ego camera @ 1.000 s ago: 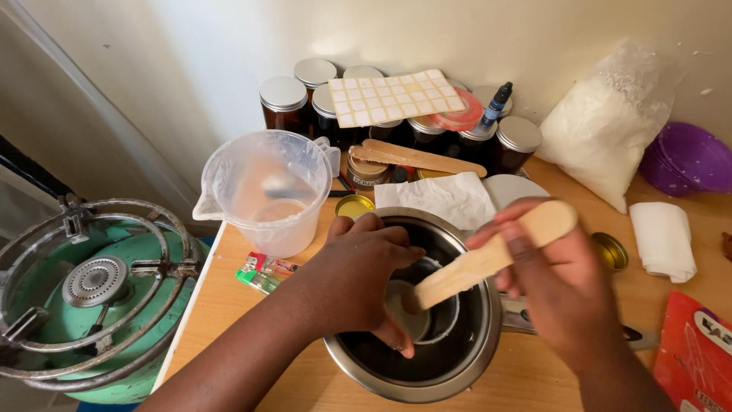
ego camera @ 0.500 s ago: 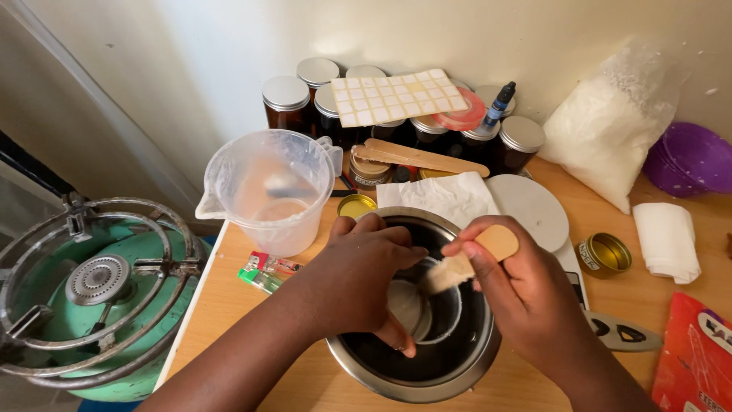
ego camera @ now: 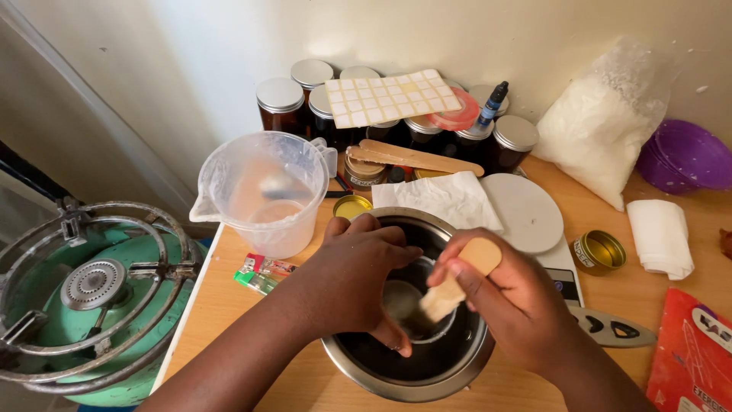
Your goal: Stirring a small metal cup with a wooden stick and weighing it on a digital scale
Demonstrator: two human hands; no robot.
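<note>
In the steel bowl (ego camera: pixel 427 366) the left hand (ego camera: pixel 358 267) grips a small cup (ego camera: pixel 408 305) while the right hand (ego camera: pixel 511 297) holds a wooden stick (ego camera: pixel 457 278) in it; hard scraping could tip the cup, spilling toward the plastic jug (ego camera: pixel 263 194) behind the bowl

Green stove base (ego camera: pixel 133 259); purple bowl (ego camera: pixel 684 156); white grid-patterned sheet (ego camera: pixel 393 97); gold tin (ego camera: pixel 598 252).

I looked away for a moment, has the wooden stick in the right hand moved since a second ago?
Yes. The wooden stick has tipped steeper, its top end drawn in from the gold tin toward the steel bowl.
</note>
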